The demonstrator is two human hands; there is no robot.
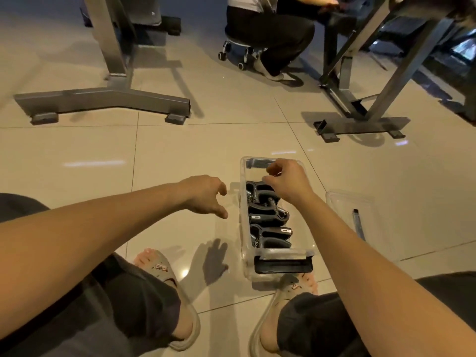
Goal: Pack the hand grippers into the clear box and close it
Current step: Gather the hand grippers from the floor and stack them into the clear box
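Grey metal desk legs (103, 99) stand well beyond on the glossy tiled floor (180, 155). The clear lid (345, 210) lies flat just right of the clear box (243, 215). The box is transparent plastic and sits by my sandalled feet, long axis running away from me, with black sprung hand grippers (268, 217) stacked inside. My left hand (206, 194) hovers beside it, fingers (219, 185) released. My right hand (288, 184) curls over the far grippers; I cannot tell whether it grasps one.

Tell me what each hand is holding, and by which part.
The left hand holds nothing. The right hand curls over the far hand gripper in the clear box; whether it grips it cannot be told.
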